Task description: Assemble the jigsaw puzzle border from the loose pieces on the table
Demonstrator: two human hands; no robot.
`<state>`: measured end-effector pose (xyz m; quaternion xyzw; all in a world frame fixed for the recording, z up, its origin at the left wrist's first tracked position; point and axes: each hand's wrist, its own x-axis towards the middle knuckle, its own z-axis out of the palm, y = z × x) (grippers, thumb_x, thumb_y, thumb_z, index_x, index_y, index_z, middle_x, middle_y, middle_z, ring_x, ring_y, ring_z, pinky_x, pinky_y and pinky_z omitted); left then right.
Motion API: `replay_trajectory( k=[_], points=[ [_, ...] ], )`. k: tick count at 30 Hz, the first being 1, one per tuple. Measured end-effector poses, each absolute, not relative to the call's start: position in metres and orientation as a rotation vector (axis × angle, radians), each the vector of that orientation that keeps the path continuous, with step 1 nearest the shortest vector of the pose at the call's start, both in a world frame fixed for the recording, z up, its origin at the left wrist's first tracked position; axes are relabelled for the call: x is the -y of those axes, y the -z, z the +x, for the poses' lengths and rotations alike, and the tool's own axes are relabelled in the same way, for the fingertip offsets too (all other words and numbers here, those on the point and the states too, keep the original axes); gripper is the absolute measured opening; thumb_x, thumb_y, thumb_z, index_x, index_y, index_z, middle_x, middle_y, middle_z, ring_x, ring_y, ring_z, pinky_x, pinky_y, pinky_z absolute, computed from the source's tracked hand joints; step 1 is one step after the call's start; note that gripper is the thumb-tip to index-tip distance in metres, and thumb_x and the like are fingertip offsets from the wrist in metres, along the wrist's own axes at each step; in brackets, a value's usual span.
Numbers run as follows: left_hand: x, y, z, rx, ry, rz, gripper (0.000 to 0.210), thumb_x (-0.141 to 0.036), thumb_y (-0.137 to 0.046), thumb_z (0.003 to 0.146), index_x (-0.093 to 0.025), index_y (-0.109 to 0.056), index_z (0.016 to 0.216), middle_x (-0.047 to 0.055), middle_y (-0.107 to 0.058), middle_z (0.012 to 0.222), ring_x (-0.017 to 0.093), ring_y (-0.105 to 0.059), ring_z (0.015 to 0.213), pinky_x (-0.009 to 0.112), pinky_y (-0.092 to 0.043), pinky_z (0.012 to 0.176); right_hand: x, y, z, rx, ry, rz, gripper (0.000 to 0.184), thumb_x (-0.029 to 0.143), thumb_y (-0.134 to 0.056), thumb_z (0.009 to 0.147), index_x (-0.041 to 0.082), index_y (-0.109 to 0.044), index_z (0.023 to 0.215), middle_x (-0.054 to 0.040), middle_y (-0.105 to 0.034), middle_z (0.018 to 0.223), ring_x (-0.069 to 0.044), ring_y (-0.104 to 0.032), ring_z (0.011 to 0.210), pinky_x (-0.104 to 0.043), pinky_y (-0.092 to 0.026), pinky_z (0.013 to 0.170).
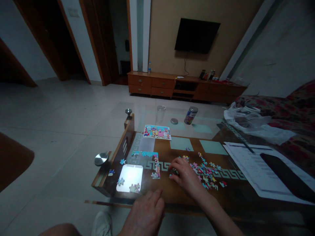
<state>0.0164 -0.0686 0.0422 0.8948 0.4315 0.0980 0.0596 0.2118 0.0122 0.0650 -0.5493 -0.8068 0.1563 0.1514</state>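
My right hand (pixel 183 173) reaches over the glass-topped table, thumb and fingers curled around a small jigsaw piece (pixel 175 171) that is mostly hidden. Just right of it lies a loose heap of jigsaw pieces (pixel 208 172). My left hand (pixel 147 209) rests at the table's near edge, fingers stretched out with nothing visible in them. Between the hands and the far side, a partly joined jigsaw border (pixel 156 165) forms a corner. Behind it lies the colourful cartoon picture sheet (pixel 157 132). Several single pieces, such as a blue piece (pixel 122 161), lie to the left.
A bright white reflection (pixel 130 175) shows on the glass. Toward the back stand a clear cup (pixel 160 113), a metal lid (pixel 174 121) and a printed can (pixel 191 115). Papers (pixel 248 164) with a dark phone-like object (pixel 286 175) and a plastic bag (pixel 253 121) lie right.
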Motion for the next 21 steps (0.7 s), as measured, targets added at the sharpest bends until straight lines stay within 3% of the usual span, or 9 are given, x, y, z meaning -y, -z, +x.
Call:
replay_trajectory(
  k=[5, 11, 17, 21],
  points=[
    [0.073, -0.038, 0.023, -1.255, -0.320, 2.715, 0.022, -0.008, -0.059, 0.077, -0.019, -0.062, 0.097, 0.006, -0.068, 0.117, 0.023, -0.068, 0.089, 0.032, -0.060, 0.070, -0.016, -0.066, 0.216, 2.311, -0.438, -1.698, 0.013, 0.007, -0.065, 0.075, 0.019, -0.064, 0.080, -0.0048, -0.061, 0.091, -0.021, -0.055, 0.090, -0.032, -0.041, 0.079],
    [0.071, -0.045, 0.025, -1.325, -0.376, 2.727, 0.014, -0.022, -0.067, 0.081, -0.019, -0.064, 0.094, 0.008, -0.065, 0.123, 0.027, -0.064, 0.101, 0.043, -0.056, 0.084, -0.017, -0.068, 0.227, 2.267, -0.348, -1.820, 0.011, 0.008, -0.062, 0.077, 0.018, -0.063, 0.074, -0.0060, -0.061, 0.087, -0.023, -0.054, 0.089, -0.033, -0.040, 0.079],
    [0.067, -0.040, 0.023, -1.387, -0.299, 2.635, 0.043, -0.046, -0.070, 0.077, -0.014, -0.064, 0.105, 0.019, -0.054, 0.135, 0.036, -0.052, 0.120, 0.055, -0.046, 0.097, -0.009, -0.067, 0.206, 2.357, -0.462, -1.487, 0.017, 0.006, -0.058, 0.081, 0.020, -0.066, 0.079, -0.0033, -0.061, 0.087, -0.020, -0.054, 0.088, -0.031, -0.041, 0.079],
    [0.065, -0.036, 0.022, -1.418, -0.257, 2.575, 0.052, -0.049, -0.068, 0.078, -0.013, -0.061, 0.114, 0.019, -0.051, 0.137, 0.037, -0.048, 0.125, 0.056, -0.042, 0.101, -0.001, -0.062, 0.190, 2.391, -0.527, -1.418, 0.018, 0.003, -0.058, 0.080, 0.019, -0.065, 0.078, -0.0034, -0.061, 0.087, -0.019, -0.053, 0.088, -0.029, -0.042, 0.076]
  ],
)
